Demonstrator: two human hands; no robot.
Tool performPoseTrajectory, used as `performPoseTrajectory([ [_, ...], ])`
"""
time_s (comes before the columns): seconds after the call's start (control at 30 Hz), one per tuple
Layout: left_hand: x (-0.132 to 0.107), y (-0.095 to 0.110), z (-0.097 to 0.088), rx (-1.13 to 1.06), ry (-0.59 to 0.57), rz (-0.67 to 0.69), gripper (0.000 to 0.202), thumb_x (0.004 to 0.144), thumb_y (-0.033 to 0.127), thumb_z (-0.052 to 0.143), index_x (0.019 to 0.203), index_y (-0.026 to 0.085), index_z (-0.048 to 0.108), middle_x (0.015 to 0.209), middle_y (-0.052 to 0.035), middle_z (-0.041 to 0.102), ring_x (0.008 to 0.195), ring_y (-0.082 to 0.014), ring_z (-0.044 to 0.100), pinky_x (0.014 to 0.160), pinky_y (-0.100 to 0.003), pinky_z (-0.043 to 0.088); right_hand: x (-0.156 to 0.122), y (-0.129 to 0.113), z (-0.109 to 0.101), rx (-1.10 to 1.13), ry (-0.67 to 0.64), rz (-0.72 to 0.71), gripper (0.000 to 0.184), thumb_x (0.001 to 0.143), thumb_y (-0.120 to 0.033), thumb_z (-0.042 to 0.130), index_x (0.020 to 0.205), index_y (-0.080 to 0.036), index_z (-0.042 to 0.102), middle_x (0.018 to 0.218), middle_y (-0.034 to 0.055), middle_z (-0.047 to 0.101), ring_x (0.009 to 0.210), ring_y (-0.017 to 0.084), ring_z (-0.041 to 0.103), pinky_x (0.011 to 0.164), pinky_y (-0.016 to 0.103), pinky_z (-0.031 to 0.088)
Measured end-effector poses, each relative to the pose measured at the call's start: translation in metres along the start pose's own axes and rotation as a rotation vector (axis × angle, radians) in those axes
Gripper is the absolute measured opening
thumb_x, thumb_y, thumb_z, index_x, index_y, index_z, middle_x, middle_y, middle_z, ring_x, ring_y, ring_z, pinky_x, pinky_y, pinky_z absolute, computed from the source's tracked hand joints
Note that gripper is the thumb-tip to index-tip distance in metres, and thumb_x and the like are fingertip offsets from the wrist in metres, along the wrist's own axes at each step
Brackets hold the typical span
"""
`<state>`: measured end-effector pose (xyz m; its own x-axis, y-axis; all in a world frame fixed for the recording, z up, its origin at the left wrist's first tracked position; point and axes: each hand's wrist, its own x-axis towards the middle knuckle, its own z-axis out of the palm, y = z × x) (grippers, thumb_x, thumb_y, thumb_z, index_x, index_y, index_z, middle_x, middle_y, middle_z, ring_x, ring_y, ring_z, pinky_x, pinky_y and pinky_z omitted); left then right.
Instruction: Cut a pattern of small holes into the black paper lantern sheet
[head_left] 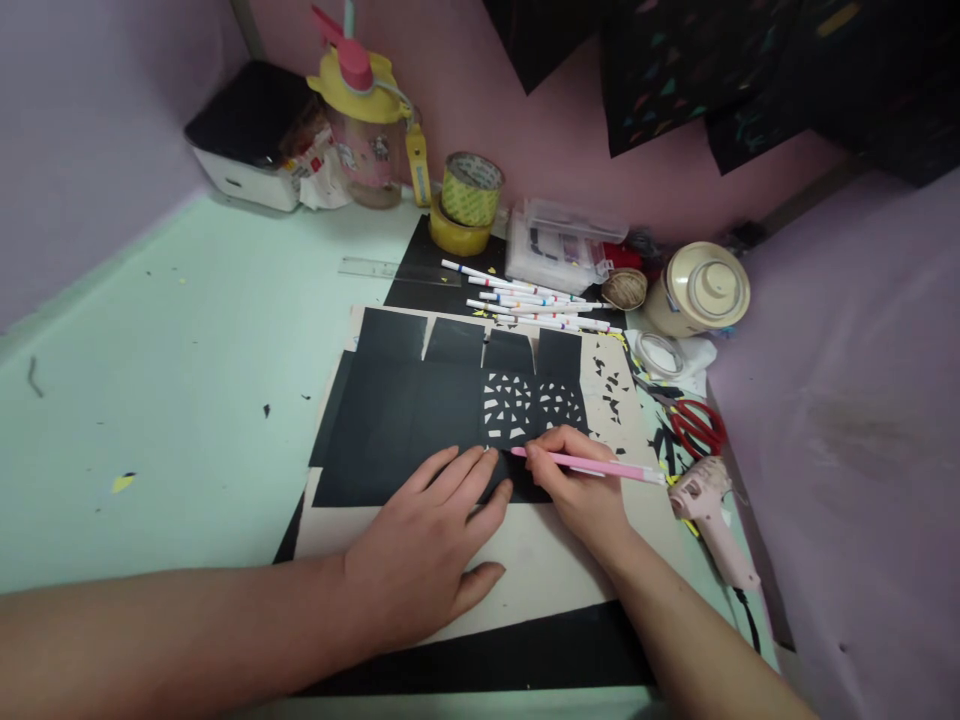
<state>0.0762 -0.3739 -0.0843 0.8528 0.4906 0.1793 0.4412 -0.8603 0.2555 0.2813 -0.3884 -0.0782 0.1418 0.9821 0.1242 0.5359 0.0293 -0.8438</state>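
A black paper sheet (405,410) with flaps along its top lies on a beige cutting board (540,560). Two of its panels (532,405) are cut through with small triangular holes. My left hand (427,550) lies flat on the black paper, fingers spread, pressing it down. My right hand (581,480) pinches a thin pink craft knife (592,465) like a pen, its tip resting at the lower edge of the cut panels, just beyond my left fingertips.
White markers (532,295), tape rolls (469,200), a clear box (562,245), a lidded jar (701,290), red scissors (697,425) and a pink glue gun (712,515) crowd the back and right. A water bottle (364,120) and a black-lidded box (251,135) stand far left.
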Motion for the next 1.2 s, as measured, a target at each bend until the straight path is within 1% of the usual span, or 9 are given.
performPoseTrajectory([
  [0.33,0.0004,0.0003,-0.0008,0.003,-0.005,-0.003,0.058,0.089,0.054,0.050,0.133,0.016,0.051,0.143,-0.0180,0.045,0.133,-0.0309,0.040,0.113,-0.046,0.021,-0.0004,-0.0004,-0.0011,0.002,-0.025,-0.021,0.015,0.085,-0.023,0.062,0.070,-0.020,0.061,0.067,-0.0020,0.066,0.061,0.012,0.059,0.057,0.024,0.044],
  [0.6,-0.0002,-0.0002,-0.0026,-0.001,-0.036,0.006,0.057,0.090,0.052,0.048,0.134,0.015,0.050,0.144,-0.0194,0.044,0.134,-0.0320,0.039,0.113,-0.047,0.023,0.0002,0.0000,-0.0002,-0.028,0.017,-0.002,0.020,0.083,-0.020,0.060,0.064,-0.020,0.055,0.061,-0.0025,0.058,0.058,0.012,0.052,0.056,0.026,0.041],
  [0.87,0.0002,0.0001,-0.0022,-0.016,-0.030,-0.005,0.058,0.090,0.053,0.048,0.134,0.016,0.050,0.144,-0.0185,0.044,0.134,-0.0314,0.039,0.113,-0.047,0.022,0.0000,-0.0019,-0.0010,-0.034,-0.021,-0.016,0.017,0.085,-0.025,0.061,0.068,-0.021,0.059,0.063,-0.0018,0.063,0.057,0.012,0.056,0.055,0.025,0.042],
  [1.03,0.0004,-0.0002,-0.0026,-0.009,-0.026,-0.001,0.058,0.090,0.052,0.050,0.134,0.015,0.050,0.144,-0.0190,0.043,0.134,-0.0317,0.039,0.113,-0.047,0.023,-0.0006,-0.0008,-0.0004,-0.031,0.014,-0.013,0.021,0.084,-0.021,0.059,0.064,-0.020,0.054,0.061,-0.0029,0.058,0.057,0.011,0.051,0.055,0.025,0.040],
  [1.2,0.0002,0.0005,-0.0015,-0.014,-0.021,-0.012,0.057,0.090,0.053,0.050,0.133,0.016,0.051,0.143,-0.0187,0.045,0.133,-0.0317,0.040,0.113,-0.047,0.024,-0.0006,0.0001,-0.0001,-0.034,0.016,-0.004,0.021,0.083,-0.020,0.058,0.063,-0.020,0.051,0.061,-0.0028,0.057,0.057,0.012,0.050,0.056,0.025,0.039],
])
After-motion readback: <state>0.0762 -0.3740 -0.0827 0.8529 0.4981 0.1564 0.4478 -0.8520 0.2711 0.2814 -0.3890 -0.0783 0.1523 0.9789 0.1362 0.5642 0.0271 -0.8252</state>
